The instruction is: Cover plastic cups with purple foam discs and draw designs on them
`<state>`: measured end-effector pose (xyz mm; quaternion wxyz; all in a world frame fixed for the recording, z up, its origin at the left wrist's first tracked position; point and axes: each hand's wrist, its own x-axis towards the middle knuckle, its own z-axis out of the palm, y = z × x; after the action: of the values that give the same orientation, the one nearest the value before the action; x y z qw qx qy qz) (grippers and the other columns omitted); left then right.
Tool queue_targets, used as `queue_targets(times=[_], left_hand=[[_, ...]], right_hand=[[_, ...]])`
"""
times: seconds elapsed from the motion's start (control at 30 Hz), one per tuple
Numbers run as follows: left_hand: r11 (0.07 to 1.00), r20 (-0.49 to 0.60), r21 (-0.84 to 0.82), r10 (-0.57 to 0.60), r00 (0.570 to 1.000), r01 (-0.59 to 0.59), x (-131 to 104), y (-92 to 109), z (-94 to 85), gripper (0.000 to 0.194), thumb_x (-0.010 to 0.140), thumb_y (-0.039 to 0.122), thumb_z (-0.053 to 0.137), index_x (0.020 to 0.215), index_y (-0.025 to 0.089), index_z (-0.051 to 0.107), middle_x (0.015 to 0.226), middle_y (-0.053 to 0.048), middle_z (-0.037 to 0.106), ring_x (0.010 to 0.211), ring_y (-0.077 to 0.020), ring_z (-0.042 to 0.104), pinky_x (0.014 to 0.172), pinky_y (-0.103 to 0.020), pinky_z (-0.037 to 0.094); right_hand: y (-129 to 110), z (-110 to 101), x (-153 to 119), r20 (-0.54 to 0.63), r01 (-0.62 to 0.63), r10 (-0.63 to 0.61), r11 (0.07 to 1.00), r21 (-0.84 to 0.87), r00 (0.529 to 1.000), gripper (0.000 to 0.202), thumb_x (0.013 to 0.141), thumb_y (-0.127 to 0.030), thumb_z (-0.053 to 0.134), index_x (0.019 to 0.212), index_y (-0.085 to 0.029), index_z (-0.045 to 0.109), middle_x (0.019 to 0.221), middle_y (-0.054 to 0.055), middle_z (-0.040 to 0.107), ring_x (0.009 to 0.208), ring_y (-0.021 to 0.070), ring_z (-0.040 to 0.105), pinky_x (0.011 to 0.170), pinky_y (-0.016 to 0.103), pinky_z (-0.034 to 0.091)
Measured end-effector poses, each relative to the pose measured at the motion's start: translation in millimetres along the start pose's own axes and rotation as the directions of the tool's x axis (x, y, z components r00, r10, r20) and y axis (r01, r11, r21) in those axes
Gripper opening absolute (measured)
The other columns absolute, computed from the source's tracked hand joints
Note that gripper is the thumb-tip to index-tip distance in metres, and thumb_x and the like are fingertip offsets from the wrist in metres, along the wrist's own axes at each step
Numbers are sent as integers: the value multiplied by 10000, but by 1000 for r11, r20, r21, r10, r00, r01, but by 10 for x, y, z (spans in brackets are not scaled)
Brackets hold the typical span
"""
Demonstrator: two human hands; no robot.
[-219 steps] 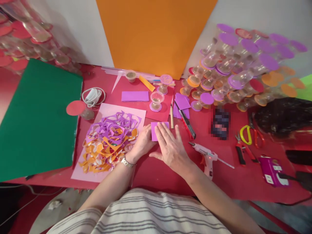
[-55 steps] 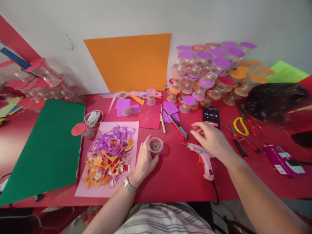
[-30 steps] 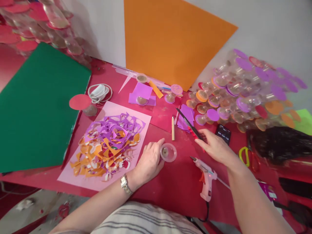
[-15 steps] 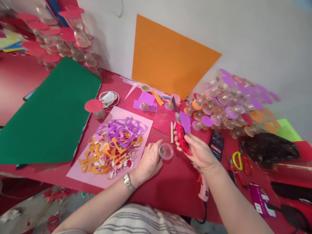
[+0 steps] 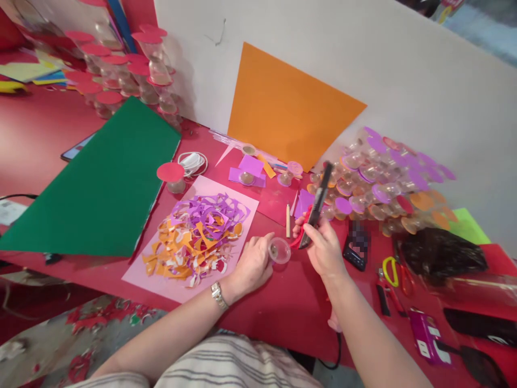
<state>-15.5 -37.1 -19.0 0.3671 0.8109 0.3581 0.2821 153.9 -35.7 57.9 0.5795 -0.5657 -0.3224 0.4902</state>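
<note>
My left hand (image 5: 253, 263) is closed at the side of a small clear plastic cup (image 5: 279, 251), its thumb and fingers against the rim. Something small and dark shows in or through the cup. In my right hand (image 5: 323, 242) is a pair of red-handled scissors (image 5: 322, 195), blades pointing up and away. The fingers wrap the handles and partly hide them. Just left of the scissors, a short tan stick (image 5: 288, 221) lies on the red table (image 5: 283, 307). A pink glue gun (image 5: 334, 321) lies mostly hidden beneath my right forearm.
Paper scraps (image 5: 197, 237) cover a pink sheet (image 5: 139, 277) at the left, beside a large green sheet (image 5: 105, 188). Hourglass-like cup pieces stand in a purple-topped group (image 5: 375, 178) and a red-topped group (image 5: 125, 70). A phone (image 5: 356, 245) and yellow-handled scissors (image 5: 390, 271) lie right.
The scissors in my right hand have turned, their tips swinging from upper left to upper right. My left hand stays at the cup. The whole view has shifted slightly.
</note>
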Motion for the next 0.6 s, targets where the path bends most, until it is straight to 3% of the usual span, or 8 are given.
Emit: queue_targets(times=[0.17,0.3,0.37,0.6], left_hand=[[999,22,-7,-31,999,32,6,14,-6,722,686,37,491,1382,149,332,1199,-133,585,1065,-279,552,954,-466,486],[1000,15,-11,-23,1000,23,0,7,-5,711,695,38,492,1381,128,331,1217,-148,581,1076,-284,546,965,-471,481],[1000,11,-20,-15,1000,16,-5,2,-5,713,702,48,498,1386,151,327,1243,-140,571,1088,-284,543,968,-476,479],[1000,18,-7,-19,1000,19,2,7,-11,704,703,47,496,1379,160,334,1219,-132,581,1072,-287,544,946,-477,488]], right_hand=[[9,-13,5,-14,-53,53,998,15,998,398,575,-362,845,858,-242,592,722,-67,612,591,89,574,571,237,508],[22,-40,69,-32,-116,116,993,15,993,506,625,-666,755,760,-202,605,593,-54,551,473,73,494,442,215,435],[29,-46,101,-31,-138,138,990,3,990,566,633,-737,705,722,-188,600,556,-47,533,440,70,470,408,211,407],[39,-20,169,16,-102,103,993,-64,995,549,628,-703,744,743,-187,592,551,-52,532,418,64,461,381,197,380]])
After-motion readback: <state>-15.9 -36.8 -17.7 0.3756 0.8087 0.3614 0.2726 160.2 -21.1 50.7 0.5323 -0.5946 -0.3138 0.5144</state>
